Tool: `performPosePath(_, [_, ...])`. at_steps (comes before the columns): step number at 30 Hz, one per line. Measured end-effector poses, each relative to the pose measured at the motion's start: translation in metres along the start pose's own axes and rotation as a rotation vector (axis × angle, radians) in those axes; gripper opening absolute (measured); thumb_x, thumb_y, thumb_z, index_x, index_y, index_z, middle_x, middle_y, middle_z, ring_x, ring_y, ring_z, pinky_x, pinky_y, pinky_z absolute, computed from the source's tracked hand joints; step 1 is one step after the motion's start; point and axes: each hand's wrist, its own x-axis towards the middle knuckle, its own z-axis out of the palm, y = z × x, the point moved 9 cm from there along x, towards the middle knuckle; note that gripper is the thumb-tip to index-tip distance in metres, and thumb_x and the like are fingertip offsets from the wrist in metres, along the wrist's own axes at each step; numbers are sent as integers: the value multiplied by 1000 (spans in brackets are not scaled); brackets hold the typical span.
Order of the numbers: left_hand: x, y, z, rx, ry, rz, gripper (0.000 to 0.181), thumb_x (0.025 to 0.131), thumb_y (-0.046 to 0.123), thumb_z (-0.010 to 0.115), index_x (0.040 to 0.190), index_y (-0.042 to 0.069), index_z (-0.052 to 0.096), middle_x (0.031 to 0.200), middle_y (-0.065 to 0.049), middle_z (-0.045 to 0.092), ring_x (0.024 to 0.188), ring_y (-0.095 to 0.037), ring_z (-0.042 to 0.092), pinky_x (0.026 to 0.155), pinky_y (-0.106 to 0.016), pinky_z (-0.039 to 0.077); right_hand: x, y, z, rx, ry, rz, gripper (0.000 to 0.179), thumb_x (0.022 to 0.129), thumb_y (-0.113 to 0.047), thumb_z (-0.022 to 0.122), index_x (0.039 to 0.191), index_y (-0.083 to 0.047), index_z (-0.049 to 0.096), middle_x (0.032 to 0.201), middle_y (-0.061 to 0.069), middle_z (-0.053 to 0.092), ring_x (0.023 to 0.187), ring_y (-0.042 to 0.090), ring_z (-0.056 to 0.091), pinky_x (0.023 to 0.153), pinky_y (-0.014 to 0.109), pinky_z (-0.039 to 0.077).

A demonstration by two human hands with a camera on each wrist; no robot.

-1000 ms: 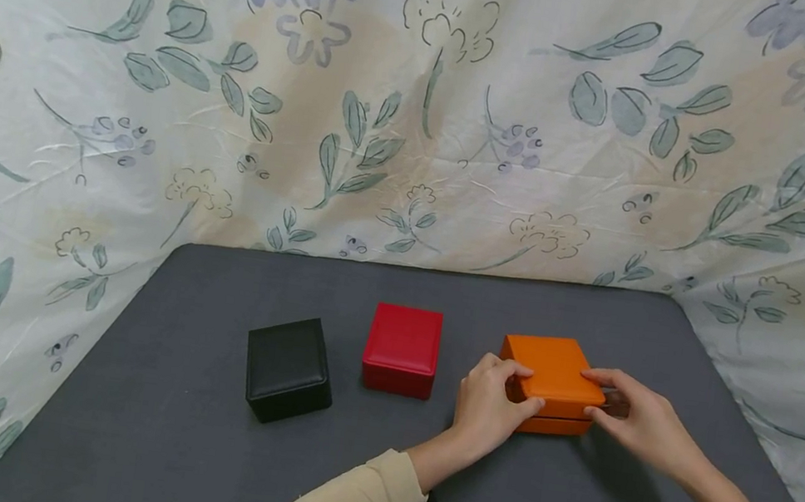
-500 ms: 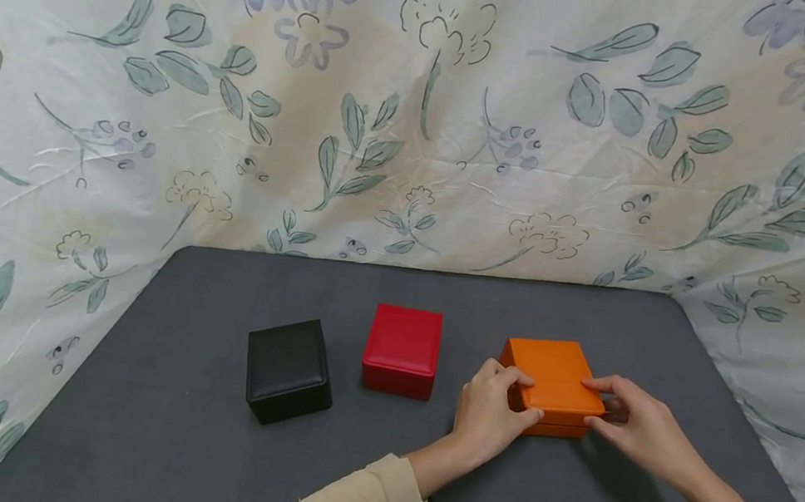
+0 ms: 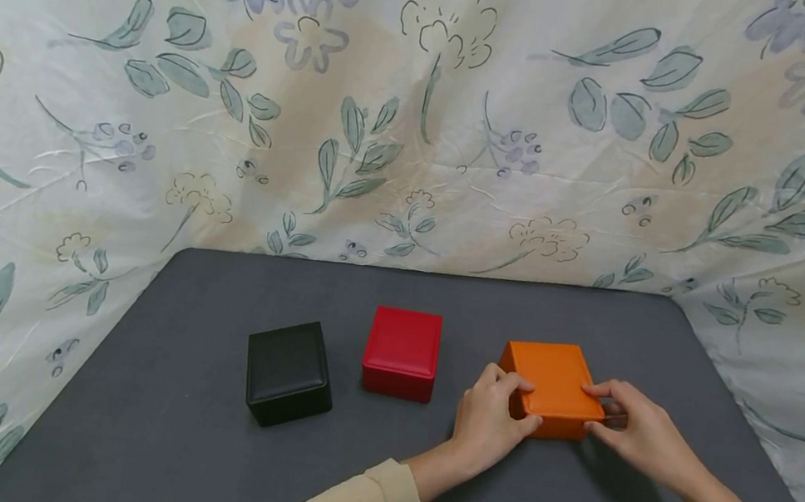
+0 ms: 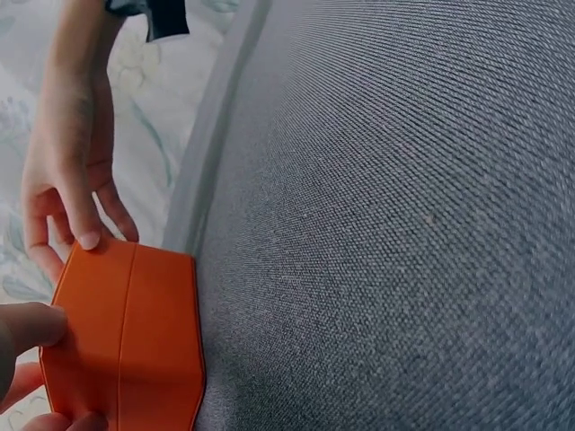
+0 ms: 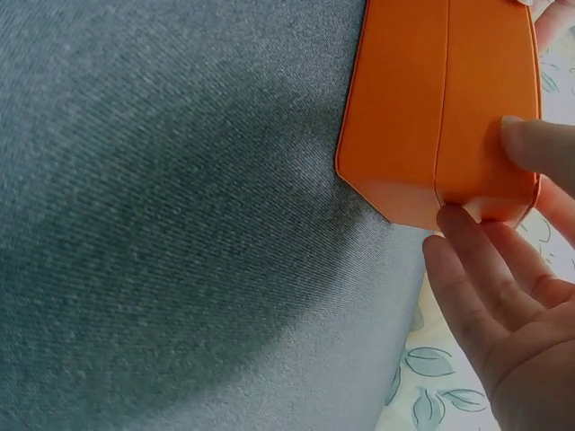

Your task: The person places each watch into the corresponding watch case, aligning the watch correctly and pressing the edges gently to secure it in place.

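Note:
An orange box point(image 3: 556, 380) with a smooth, leather-like surface sits on the grey table, its lid down. My left hand point(image 3: 488, 416) grips its left side, thumb at the front face near the corner and fingers along the side and top edge. From the other side my right hand point(image 3: 645, 427) holds the box, thumb on the front corner and fingers at the right side. In the left wrist view a thin seam runs across the front of the orange box point(image 4: 157, 332). The right wrist view shows fingertips point(image 5: 458, 220) under the seam at the box's side.
Left of the orange box stands a red box point(image 3: 401, 351), and further left a black box point(image 3: 288, 371) set at an angle. Both have their lids down. A floral cloth point(image 3: 419, 119) hangs behind and beside the grey table point(image 3: 150, 404).
The orange box's lid has come down: the gap along its front has narrowed to a fine seam. Both hands stay on its sides; the red and black boxes have not moved.

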Motion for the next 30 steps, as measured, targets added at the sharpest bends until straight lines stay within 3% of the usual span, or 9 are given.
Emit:
performPosePath(4, [-1,0,2,9,-47,1,35,76,34,75,108,26,64,92,7,48,70,-5,51,62,-15,41,0,-1,0,31,-29,2,37,75,-6,74,107,-11,56,108,12,57,81,7,61,65,28,54])
performPosePath(10, [1,1,1,92,-184,14,40,79,36,71,117,31,60,101,8,48,76,-6,52,62,-17,41,2,-1,-2,42,-92,46,28,87,-22,63,112,-11,56,114,12,57,87,15,62,68,28,53])
performPosePath(18, [2,5,-3,195,-308,107,43,82,38,67,124,32,56,112,7,52,79,-5,55,61,-18,42,7,-8,-10,-70,-87,18,25,88,-24,62,111,-13,59,111,6,59,94,25,60,71,40,52])
performPosePath(26, [0,11,-21,261,-321,277,34,84,35,66,117,27,61,113,7,56,78,-3,53,59,-13,41,14,-15,-17,-151,-37,-9,18,87,-22,63,104,-17,63,106,2,58,97,27,59,75,43,51])
performPosePath(30, [-1,13,-38,311,-300,359,36,84,35,65,117,23,60,113,6,57,87,-4,55,66,-13,45,17,-18,-19,-182,-5,-19,17,87,-20,64,103,-17,63,105,1,59,96,25,60,75,44,51])
